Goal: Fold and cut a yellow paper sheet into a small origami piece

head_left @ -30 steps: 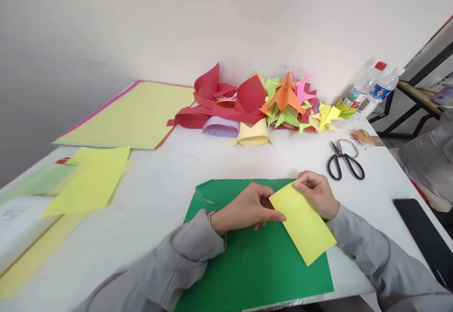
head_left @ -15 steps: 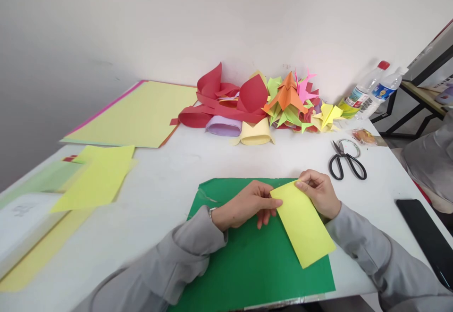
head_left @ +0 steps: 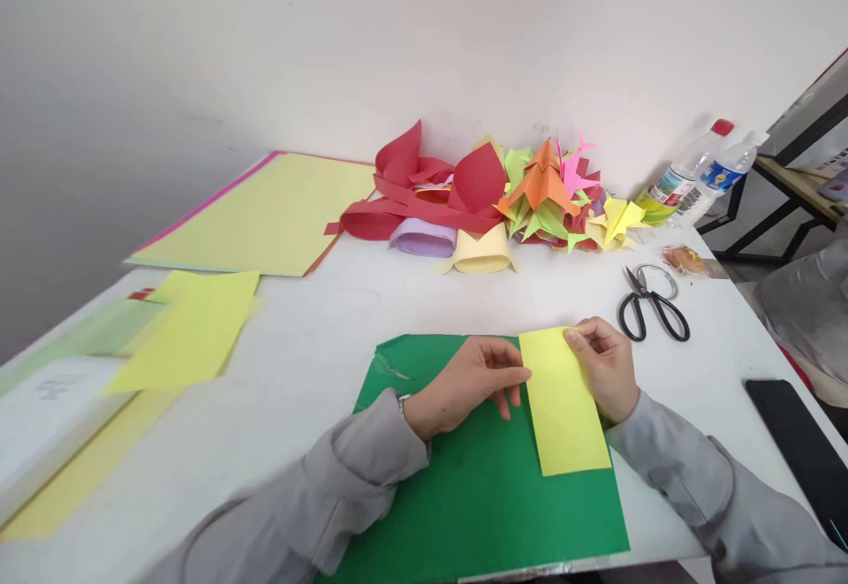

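Observation:
A yellow rectangular sheet of paper [head_left: 566, 412] hangs upright over the right part of a green board [head_left: 457, 500]. My right hand [head_left: 604, 367] pinches its upper right edge, thumb in front and the other fingers behind. At the sheet's upper left edge is my left hand [head_left: 472, 385], its thumb tip just overlapping the paper and its other fingers curled, partly hidden behind the thumb. Whether the sheet's lower end touches the board I cannot tell.
Black-handled scissors [head_left: 653, 306] and a tape roll [head_left: 657, 281] lie beyond my right hand. Folded paper pieces [head_left: 543, 191] and red paper shapes [head_left: 411, 200] line the wall, near plastic bottles [head_left: 722, 176]. Yellow sheets [head_left: 199, 328] lie left; a black phone [head_left: 795, 451] lies right.
The yellow sheet has turned from a slant to nearly upright, its lower end swinging left and up. My right hand still grips it, and my left thumb now covers less of it.

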{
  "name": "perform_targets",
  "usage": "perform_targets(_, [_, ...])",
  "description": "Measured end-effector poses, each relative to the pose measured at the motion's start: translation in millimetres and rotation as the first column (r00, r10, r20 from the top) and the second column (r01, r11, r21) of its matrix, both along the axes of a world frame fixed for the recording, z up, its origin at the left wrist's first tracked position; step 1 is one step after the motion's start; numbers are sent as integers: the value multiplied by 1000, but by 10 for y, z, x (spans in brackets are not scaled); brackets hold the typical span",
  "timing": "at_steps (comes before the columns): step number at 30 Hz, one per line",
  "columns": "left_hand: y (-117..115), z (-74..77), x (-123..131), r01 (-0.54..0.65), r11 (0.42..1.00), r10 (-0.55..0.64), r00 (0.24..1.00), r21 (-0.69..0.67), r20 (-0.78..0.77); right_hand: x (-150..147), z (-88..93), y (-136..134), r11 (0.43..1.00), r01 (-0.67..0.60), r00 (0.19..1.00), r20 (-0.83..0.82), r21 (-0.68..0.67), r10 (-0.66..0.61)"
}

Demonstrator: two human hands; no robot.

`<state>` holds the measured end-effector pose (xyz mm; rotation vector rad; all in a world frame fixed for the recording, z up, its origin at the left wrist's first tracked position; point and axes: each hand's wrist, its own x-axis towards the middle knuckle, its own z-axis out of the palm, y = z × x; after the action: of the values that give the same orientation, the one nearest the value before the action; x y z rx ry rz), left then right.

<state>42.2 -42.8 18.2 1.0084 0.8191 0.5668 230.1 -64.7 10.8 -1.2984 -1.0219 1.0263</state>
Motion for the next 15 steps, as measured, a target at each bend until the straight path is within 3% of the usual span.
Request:
perform_targets(9, [13,-10,-6,-109,982,119,991,-157,59,-37,-8,-33,998,-24,1000,21,55,22])
perform_targets(15, [-1,-7,8,-158,975,171,982,-155,77,-30,-18,-44,997,-49,998,36,54,47])
